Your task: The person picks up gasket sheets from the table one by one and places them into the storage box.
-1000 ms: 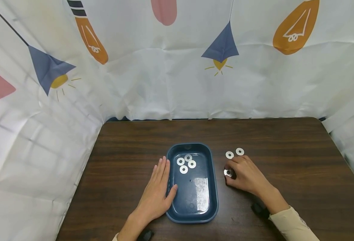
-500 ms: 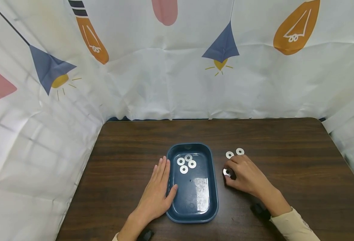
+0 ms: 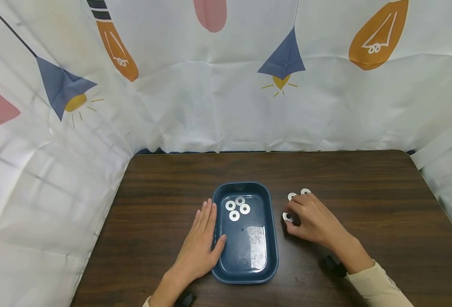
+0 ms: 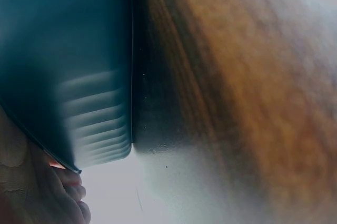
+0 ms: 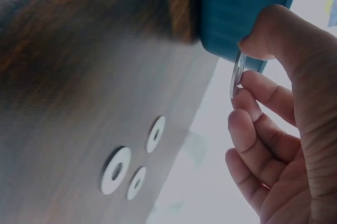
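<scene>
I pinch one white flat washer (image 5: 234, 86) between the thumb and fingers of my right hand (image 3: 313, 221); the right wrist view shows it nearly edge-on. Just left of it runs a narrow strip of the brown wood-grain tabletop (image 3: 164, 183), then the right rim of the blue rectangular tray (image 3: 239, 251). Wider stretches of wood spread left of the tray, beyond it to the far edge, and right of my right forearm. The washer is on my right hand's tray-facing side, well apart from my left hand (image 3: 200, 247), with the tray's width between. My left hand lies along the left rim, fingers straight and together, thumb spread over the rim. Three loose washers (image 5: 108, 179) lie near my right hand. Four more washers (image 3: 241, 209) lie in the tray's far half. Past the tabletop hangs a white curtain (image 3: 210, 106) printed with lamps and bulbs.
</scene>
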Action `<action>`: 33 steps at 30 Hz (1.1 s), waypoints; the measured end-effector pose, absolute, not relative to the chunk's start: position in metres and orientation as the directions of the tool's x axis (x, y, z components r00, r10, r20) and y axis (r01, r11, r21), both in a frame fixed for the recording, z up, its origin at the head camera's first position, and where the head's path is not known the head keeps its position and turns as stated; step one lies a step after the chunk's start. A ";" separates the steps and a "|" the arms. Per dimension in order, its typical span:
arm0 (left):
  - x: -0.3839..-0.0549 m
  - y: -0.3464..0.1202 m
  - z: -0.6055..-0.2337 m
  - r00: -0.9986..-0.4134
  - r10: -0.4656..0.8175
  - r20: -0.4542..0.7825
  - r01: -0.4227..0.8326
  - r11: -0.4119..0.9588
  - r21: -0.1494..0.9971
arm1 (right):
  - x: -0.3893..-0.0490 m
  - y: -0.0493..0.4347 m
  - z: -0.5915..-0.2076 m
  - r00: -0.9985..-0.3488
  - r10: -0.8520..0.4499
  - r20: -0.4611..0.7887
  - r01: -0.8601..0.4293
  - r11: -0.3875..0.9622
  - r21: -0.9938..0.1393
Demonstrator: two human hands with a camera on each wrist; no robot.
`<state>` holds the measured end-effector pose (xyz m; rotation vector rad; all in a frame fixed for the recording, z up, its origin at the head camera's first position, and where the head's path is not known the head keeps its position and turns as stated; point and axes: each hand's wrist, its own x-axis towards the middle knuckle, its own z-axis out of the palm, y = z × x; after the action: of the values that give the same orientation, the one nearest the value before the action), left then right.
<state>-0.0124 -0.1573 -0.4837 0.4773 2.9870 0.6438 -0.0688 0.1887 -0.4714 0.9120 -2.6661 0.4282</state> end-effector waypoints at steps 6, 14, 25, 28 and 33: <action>-0.012 -0.158 -0.484 -0.950 0.313 0.015 0.291 0.865 0.408 | -0.072 0.186 -0.467 -0.725 -0.560 0.400 -0.661 0.728 -0.179; -0.012 -0.158 -0.484 -0.949 0.315 0.021 0.296 0.864 0.407 | -0.073 0.181 -0.458 -0.719 -0.565 0.406 -0.670 0.718 -0.188; -0.012 -0.158 -0.484 -0.952 0.305 0.018 0.286 0.869 0.404 | -0.073 0.169 -0.444 -0.767 -0.547 0.334 -0.635 0.720 -0.280; -0.012 -0.158 -0.484 -0.952 0.305 0.022 0.288 0.868 0.405 | -0.073 0.166 -0.441 -0.773 -0.548 0.318 -0.630 0.720 -0.291; -0.012 -0.158 -0.484 -0.952 0.306 0.022 0.288 0.865 0.412 | -0.074 0.161 -0.439 -0.758 -0.558 0.339 -0.647 0.707 -0.285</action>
<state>-0.0122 -0.1575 -0.4842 0.4766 2.9905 0.6494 -0.0744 0.1608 -0.4388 0.9634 -2.6874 0.5764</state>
